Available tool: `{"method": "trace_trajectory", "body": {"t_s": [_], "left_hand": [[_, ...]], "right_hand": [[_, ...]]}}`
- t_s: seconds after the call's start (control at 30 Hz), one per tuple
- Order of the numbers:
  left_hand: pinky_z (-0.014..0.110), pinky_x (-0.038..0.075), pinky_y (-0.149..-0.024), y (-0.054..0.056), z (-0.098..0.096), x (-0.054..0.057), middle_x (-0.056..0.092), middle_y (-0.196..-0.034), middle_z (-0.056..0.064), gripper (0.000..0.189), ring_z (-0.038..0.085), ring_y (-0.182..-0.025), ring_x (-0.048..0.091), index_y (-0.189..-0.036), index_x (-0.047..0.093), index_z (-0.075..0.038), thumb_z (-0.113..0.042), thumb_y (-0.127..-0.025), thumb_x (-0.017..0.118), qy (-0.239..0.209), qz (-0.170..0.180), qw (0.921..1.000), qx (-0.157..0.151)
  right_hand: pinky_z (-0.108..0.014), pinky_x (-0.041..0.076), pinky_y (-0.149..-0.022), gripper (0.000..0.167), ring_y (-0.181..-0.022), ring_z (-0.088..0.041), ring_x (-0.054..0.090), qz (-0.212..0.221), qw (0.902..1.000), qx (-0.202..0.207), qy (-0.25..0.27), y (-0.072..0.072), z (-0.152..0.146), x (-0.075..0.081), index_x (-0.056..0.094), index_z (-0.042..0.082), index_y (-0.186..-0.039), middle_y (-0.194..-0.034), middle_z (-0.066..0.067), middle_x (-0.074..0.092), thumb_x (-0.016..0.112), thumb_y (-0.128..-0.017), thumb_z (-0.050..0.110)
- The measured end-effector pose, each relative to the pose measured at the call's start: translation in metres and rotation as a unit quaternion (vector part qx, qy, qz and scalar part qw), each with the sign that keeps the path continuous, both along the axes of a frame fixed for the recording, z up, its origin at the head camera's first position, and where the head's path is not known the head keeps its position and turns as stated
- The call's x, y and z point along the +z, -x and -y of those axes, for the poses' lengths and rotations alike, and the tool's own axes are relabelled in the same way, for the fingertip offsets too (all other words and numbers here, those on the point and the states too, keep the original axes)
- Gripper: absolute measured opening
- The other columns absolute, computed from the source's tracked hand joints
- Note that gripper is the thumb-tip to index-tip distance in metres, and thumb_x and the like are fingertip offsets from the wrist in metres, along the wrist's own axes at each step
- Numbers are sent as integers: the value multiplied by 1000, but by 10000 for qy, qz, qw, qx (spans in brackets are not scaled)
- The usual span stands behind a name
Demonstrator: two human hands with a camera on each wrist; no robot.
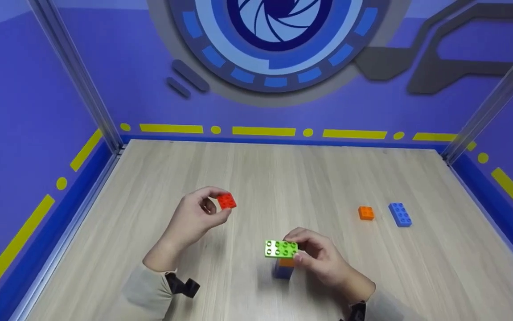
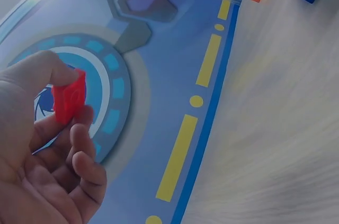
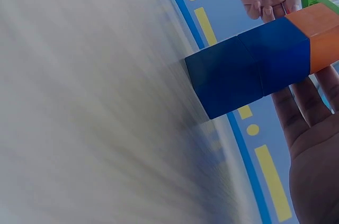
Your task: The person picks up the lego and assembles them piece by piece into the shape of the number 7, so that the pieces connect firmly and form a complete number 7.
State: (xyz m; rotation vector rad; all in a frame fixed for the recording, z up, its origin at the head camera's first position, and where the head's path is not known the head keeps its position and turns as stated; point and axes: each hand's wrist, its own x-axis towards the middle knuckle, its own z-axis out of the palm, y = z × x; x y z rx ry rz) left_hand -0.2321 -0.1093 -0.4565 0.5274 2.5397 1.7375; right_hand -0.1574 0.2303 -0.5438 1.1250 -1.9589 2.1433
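Note:
My left hand (image 1: 196, 214) pinches a small red toy brick (image 1: 226, 201) between thumb and fingers, up off the table. In the left wrist view the red brick (image 2: 69, 97) shows from the side. My right hand (image 1: 323, 258) grips the upper end of a brick stack near the front. A long green brick (image 1: 281, 249) tops the stack and juts out to the left. Under it come an orange brick (image 3: 318, 30) and two blue blocks (image 3: 249, 65). In the right wrist view the lower end of the blue part is close to the table.
On the right of the wooden table (image 1: 318, 178) lie an orange brick (image 1: 366, 213) and a long blue brick (image 1: 400, 214), slightly apart. Printed blue-purple panels (image 1: 256, 113) wall the table at the back and both sides, with metal posts (image 1: 78, 71) at the corners.

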Motion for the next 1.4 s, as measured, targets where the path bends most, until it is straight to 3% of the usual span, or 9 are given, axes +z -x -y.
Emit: {"method": "trace_trajectory", "body": {"t_s": [0.33, 0.67, 1.07, 1.4], "left_hand": [[21, 50, -68, -10, -6, 0, 74, -105, 7, 34, 12, -82, 61, -127, 79, -15, -13, -94, 89, 108, 91, 9918, -1272], [20, 48, -70, -21, -19, -8, 71, -99, -5, 33, 9, -80, 57, -127, 80, -13, -13, -95, 88, 71, 465, 9777, -2047], [19, 49, -71, -29, -31, -17, 68, -96, -7, 33, 8, -81, 58, -125, 80, -11, -16, -93, 88, -31, 663, 9683, -2408], [17, 48, -71, -34, -37, -20, 66, -96, -8, 34, 12, -81, 56, -125, 79, -10, -14, -92, 86, -125, 448, 9657, -2554]], "right_hand": [[-26, 61, -101, 38, -118, -9, 69, -115, 9999, -30, -43, 1, -1, 0, 67, -8, -131, -133, 4, 74, 59, -97, -21], [-24, 61, -98, 32, -116, -8, 69, -12, 9998, -122, -186, -1, 0, 1, 67, -10, -130, -132, 5, 74, 61, -100, -18], [-24, 61, -99, 31, -117, -9, 68, 99, 9999, -47, -103, -3, 1, 0, 65, -12, -130, -132, 5, 73, 60, -101, -18], [-25, 61, -100, 29, -118, -9, 69, 72, 9998, -58, -149, -1, 0, 1, 66, -11, -131, -131, 5, 74, 61, -103, -15]]}}
